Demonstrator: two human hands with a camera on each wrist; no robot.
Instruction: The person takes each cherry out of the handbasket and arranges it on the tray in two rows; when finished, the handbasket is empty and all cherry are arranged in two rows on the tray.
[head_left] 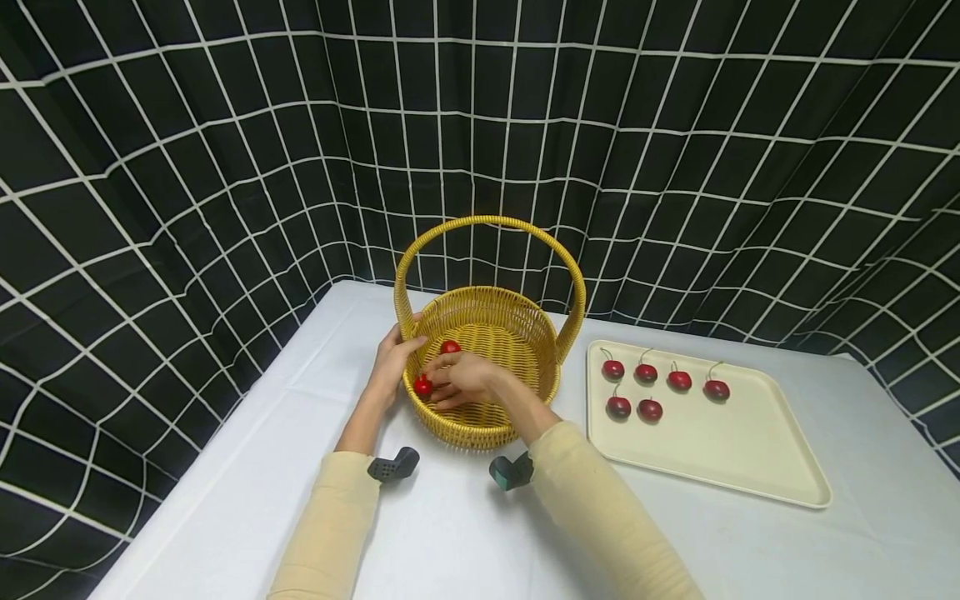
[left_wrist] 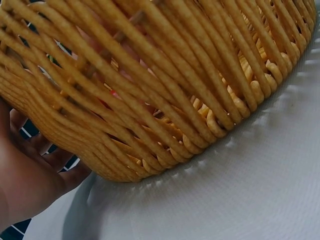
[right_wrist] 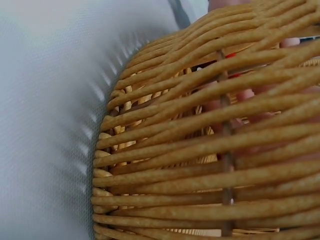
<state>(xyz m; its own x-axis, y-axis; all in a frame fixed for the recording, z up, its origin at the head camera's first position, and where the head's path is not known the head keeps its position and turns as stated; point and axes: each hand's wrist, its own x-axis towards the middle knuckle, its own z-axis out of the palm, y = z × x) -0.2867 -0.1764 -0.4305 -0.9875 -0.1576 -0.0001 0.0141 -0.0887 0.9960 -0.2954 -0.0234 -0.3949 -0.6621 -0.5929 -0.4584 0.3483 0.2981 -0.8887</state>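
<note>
A yellow wicker basket [head_left: 542, 379] with a tall arched handle stands on the white-covered table. My left hand [head_left: 390, 362] grips its left rim, thumb laid over the edge; the left wrist view shows fingers around the outer wicker wall [left_wrist: 150, 90]. Inside the basket, my right hand [head_left: 467, 375] reaches toward the left wall with fingers loosely spread. One red cherry [head_left: 422, 386] lies right at those fingertips, against the wall. Beyond the hand is a second red cherry [head_left: 450, 347], partly covered by it. In the right wrist view the weave [right_wrist: 200, 145] mostly hides the fingers.
To the basket's right lies a cream tray [head_left: 720, 450] holding several dark red cherries [head_left: 650, 409] with stems, grouped at its left and back. A black cloth [head_left: 480, 150] with a white grid hangs behind and at both sides of the table [head_left: 450, 533].
</note>
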